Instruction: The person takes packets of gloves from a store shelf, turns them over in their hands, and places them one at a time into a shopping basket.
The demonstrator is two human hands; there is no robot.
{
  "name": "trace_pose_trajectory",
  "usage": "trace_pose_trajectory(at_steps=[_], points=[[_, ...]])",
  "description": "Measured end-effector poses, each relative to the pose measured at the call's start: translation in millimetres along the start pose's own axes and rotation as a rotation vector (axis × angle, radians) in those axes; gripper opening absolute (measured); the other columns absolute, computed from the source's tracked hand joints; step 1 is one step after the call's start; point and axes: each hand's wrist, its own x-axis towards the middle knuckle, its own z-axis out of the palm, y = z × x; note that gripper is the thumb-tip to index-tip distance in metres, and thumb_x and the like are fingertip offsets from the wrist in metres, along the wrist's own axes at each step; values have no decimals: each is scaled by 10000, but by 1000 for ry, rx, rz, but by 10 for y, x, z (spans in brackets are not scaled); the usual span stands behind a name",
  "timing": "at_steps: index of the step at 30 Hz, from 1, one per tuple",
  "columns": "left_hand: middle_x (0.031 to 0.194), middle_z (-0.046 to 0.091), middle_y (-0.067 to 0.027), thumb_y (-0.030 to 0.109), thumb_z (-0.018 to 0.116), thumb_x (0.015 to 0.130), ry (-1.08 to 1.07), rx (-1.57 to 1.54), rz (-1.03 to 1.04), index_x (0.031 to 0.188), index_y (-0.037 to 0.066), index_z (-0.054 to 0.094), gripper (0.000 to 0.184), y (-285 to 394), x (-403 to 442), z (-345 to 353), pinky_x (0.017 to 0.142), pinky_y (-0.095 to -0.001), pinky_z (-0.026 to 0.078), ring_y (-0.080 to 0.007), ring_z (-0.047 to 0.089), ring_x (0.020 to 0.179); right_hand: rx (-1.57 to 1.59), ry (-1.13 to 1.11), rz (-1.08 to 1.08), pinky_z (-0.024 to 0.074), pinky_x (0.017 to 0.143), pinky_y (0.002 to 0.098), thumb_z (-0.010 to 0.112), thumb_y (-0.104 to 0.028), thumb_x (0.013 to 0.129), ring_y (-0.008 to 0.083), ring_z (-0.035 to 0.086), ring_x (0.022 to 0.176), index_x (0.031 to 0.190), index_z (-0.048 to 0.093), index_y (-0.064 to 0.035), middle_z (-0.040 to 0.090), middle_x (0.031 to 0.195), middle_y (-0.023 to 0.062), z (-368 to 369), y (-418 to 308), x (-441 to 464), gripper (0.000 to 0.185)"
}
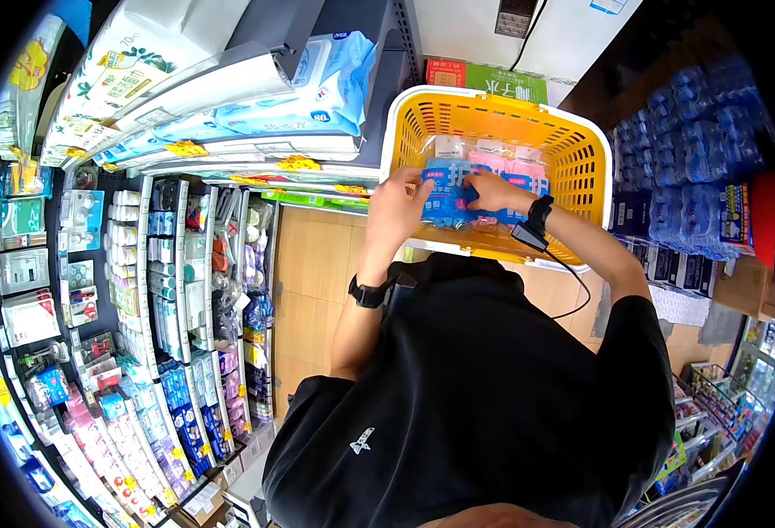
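A yellow basket (581, 114) with a white rim holds several plastic-wrapped packs, blue at the front and pink behind. My left hand (398, 204) is at the left edge of the leftmost blue pack (447, 195), its fingers curled against the wrapping. From the right, my right hand (495, 192) reaches over the basket, and its bent fingers grip the right side of that same pack. Another blue pack (528, 189) lies partly under my right wrist, beside a pink pack (490, 156). Parts of the fingertips are hidden against the wrapping.
Shelves with wipes (308, 92) stand at the upper left, and stocked shelving (172, 290) runs down the left. Wrapped bottles (691, 211) are stacked on the right. A green box (506, 84) is behind the basket. A black cable (584, 286) hangs from the right wrist.
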Motion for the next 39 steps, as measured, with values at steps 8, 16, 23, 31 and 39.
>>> trace_pose_trajectory(at_steps=[8,16,23,31,39], points=[[923,732,-158,217,667,934,140,-268,-108,1063,-4,675,256,-67,-213,-196,722,-331,552,-246,723,800,-250,-35,-382,333,1122,583,794,-412,777,560,247,1409,1566,273,-193,128,1582,331,3,-261,68,970],[915,732,-155,234,661,941,161,-277,-161,1065,-15,673,278,-138,-332,-236,729,-322,546,-234,718,794,-364,-196,-257,276,1130,640,772,-551,768,536,116,1464,1580,235,-285,27,1633,255,112,-311,208,1010],[899,731,-159,224,664,943,163,-324,-176,1059,-28,669,277,-190,-321,-196,730,-317,541,-220,715,789,-380,-233,-183,323,1143,549,763,-562,758,526,111,1470,1579,236,-298,31,1636,246,102,-404,271,1010],[927,729,-157,230,657,945,137,-317,-114,1084,-18,657,284,-234,-358,-173,741,-335,542,-250,712,823,-433,-315,-86,319,1118,600,715,-553,779,538,73,1469,1589,183,-314,-33,1632,260,144,-486,361,998],[951,728,-152,229,636,961,78,-367,-65,1097,-6,657,272,-163,-385,-428,791,-343,550,-261,717,859,-245,-318,-107,304,1143,521,666,-522,836,529,227,1430,1586,213,-222,78,1595,333,-71,-540,353,926]])
